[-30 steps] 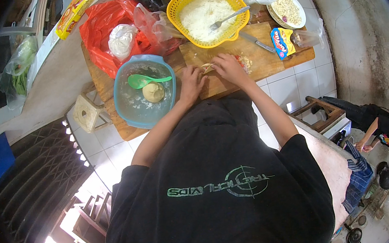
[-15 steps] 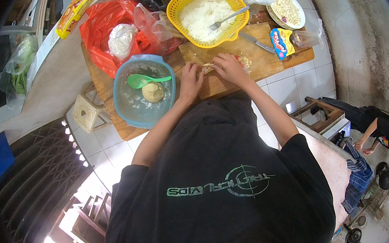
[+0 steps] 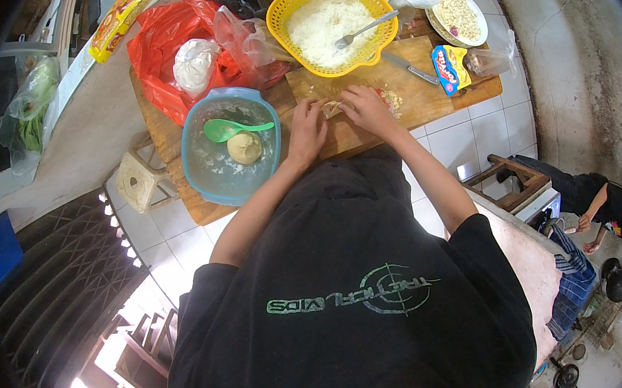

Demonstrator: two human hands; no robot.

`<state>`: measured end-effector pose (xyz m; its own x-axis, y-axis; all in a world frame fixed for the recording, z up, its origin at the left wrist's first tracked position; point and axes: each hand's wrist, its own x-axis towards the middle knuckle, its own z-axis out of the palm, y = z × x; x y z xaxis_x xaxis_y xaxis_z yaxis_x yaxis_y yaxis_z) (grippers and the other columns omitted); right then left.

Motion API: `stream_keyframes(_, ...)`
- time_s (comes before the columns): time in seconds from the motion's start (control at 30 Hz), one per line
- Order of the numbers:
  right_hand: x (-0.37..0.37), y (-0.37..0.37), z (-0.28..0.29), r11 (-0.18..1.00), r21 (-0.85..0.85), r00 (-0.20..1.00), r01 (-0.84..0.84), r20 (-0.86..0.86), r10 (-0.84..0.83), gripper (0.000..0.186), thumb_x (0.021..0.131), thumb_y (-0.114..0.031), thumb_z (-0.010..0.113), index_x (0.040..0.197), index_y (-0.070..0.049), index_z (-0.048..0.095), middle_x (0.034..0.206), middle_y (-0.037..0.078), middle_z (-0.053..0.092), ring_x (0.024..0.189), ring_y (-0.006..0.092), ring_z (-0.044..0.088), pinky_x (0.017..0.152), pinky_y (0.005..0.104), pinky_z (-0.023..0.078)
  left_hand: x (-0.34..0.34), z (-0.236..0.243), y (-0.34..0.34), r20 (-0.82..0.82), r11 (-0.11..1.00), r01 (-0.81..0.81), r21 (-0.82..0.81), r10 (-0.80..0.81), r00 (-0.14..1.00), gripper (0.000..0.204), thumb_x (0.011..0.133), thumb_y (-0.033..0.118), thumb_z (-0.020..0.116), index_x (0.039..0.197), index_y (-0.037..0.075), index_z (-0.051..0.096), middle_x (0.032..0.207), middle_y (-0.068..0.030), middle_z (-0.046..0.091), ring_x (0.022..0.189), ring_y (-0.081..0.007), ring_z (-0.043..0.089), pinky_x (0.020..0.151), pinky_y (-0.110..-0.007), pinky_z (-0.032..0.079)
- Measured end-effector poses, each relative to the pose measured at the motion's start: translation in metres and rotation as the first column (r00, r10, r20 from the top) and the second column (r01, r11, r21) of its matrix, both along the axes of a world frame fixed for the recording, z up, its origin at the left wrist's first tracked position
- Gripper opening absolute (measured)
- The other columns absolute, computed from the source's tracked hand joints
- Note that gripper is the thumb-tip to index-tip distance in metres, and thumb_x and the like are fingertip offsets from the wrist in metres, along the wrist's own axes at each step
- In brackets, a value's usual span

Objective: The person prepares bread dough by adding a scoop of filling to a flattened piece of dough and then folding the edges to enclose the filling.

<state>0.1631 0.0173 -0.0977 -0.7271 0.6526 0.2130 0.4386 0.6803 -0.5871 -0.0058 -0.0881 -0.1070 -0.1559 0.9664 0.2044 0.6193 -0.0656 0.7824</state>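
Observation:
Over the wooden cutting board, a small flat piece of dough is pinched between my two hands. My left hand grips its left side with bent fingers. On the other side, my right hand has its fingertips on the dough's right edge. Chopped filling bits, pale and red, lie on the board beside my right hand. Left of my hands, a blue plastic tub holds a ball of dough and a green spoon.
A yellow basket with white shreds and a fork stands behind the board. Nearby are a knife, a blue-yellow packet, a white bowl and a red plastic bag. Another person works at far right.
My fingers have shifted slightly on the dough, and more of its pale surface shows. The other person's hands have moved a little.

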Motion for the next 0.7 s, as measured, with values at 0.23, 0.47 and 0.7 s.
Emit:
stream_keyframes(0.23, 0.0009, 0.001, -0.0007, 1.0, -0.007, 1.0, 0.008, 0.01, -0.008, 0.017, 0.084, -0.018, 0.066, 0.096, -0.006, 0.062, 0.091, 0.011, 0.058, 0.089, 0.0329, 0.056, 0.077, 0.0446, 0.044, -0.003, 0.0011, -0.002, -0.027, 0.997, 0.081, 0.0, -0.081, 0.996, 0.033, 0.076, -0.002, 0.065, 0.108, 0.004, 0.064, 0.116, -0.0135, 0.054, 0.101, -0.0313, 0.056, 0.089, -0.042, 0.046)
stream_keyframes(0.47, 0.0, 0.0004, 0.0029, 0.999, -0.044, 0.999, 0.011, 0.035, -0.009, 0.017, 0.085, -0.019, 0.065, 0.096, -0.007, 0.062, 0.091, 0.011, 0.058, 0.09, 0.0332, 0.055, 0.079, 0.0447, 0.043, -0.0037, -0.0019, -0.0021, -0.016, 0.999, -0.009, 0.036, 0.009, 1.0, 0.027, 0.076, -0.001, 0.064, 0.103, 0.001, 0.062, 0.112, -0.0141, 0.055, 0.099, -0.0329, 0.055, 0.088, -0.044, 0.046)
stream_keyframes(0.7, 0.0022, 0.0008, 0.0035, 0.999, -0.046, 0.999, 0.0, 0.041, 0.002, 0.017, 0.085, -0.019, 0.065, 0.096, -0.007, 0.062, 0.091, 0.011, 0.057, 0.09, 0.0326, 0.055, 0.079, 0.0444, 0.043, -0.0034, -0.0015, -0.0023, -0.067, 0.999, 0.035, -0.006, -0.036, 0.997, 0.032, 0.076, 0.003, 0.067, 0.107, 0.005, 0.065, 0.115, -0.0124, 0.055, 0.099, -0.0319, 0.055, 0.088, -0.043, 0.046)
